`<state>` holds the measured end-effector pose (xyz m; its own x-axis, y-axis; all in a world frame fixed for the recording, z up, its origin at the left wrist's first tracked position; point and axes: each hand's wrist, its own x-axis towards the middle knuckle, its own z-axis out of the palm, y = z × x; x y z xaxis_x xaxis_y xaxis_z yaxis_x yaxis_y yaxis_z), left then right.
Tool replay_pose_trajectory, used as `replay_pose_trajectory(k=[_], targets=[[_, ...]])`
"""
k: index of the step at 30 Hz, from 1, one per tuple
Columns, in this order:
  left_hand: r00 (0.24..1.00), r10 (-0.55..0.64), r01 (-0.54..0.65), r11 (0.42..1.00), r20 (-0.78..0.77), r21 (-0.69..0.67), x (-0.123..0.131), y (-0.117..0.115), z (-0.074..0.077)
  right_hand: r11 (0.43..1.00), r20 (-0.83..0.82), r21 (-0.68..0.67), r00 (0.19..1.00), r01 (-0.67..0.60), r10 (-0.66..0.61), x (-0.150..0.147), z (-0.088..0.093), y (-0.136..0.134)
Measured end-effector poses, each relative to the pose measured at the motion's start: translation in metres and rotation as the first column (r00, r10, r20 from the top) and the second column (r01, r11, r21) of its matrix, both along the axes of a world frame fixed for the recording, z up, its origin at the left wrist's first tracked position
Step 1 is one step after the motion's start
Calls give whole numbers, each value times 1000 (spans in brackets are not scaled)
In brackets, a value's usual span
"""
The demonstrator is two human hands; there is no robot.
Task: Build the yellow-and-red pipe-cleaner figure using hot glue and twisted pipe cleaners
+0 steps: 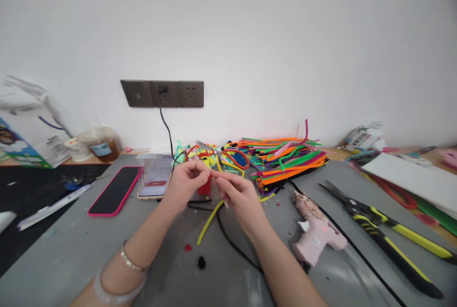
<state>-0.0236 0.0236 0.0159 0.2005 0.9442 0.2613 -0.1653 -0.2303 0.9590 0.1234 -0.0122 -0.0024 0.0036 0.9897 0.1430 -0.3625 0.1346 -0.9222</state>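
My left hand (189,181) and my right hand (240,195) meet fingertip to fingertip above the middle of the grey table (160,250). Both are closed in a pinch, and what lies between the fingers is too small to make out. Just behind the fingertips is a red object (204,188), partly hidden by my left hand. Below the hands a yellow pipe cleaner (207,226) lies on the table, with a small red piece (188,247) and a black piece (202,262) nearer to me.
Bundled pipe cleaners (293,162) lie behind my right hand. To the right are a pink glue gun (316,235) with a black cable and long-nosed pliers (382,226). Two phones, one pink-edged (116,192), one lit (157,178), lie left. A drink cup (103,145) stands farther back.
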Motion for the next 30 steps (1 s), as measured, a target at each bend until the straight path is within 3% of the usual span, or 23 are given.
replay_pose_trajectory(k=[8, 12, 16, 19, 23, 26, 30], targets=[[950, -94, 182, 942, 299, -283, 12, -10, 6, 986, -37, 165, 999, 2, 4, -3, -1, -1], [915, -113, 257, 903, 387, -345, 12, -11, 11, 990, -112, 111, 991, 83, -70, -1, 0, 0], [874, -148, 319, 893, 463, -317, 8, -10, 17, 989, -234, 42, 964, 139, -125, 2, 2, 1], [886, -113, 254, 930, 450, -267, 1, -6, 23, 991, -269, 14, 955, 134, -125, 2, 0, 2], [899, 15, 81, 976, 437, -201, -16, 6, 28, 988, -222, -19, 963, 154, -155, 2, -2, 4], [893, 115, -41, 984, 435, -175, -26, 15, 25, 981, -179, -54, 965, 185, -192, 1, -1, 4], [937, 144, -124, 989, 317, -82, -26, 19, 15, 978, -152, -73, 967, 197, -207, 2, 3, 3]])
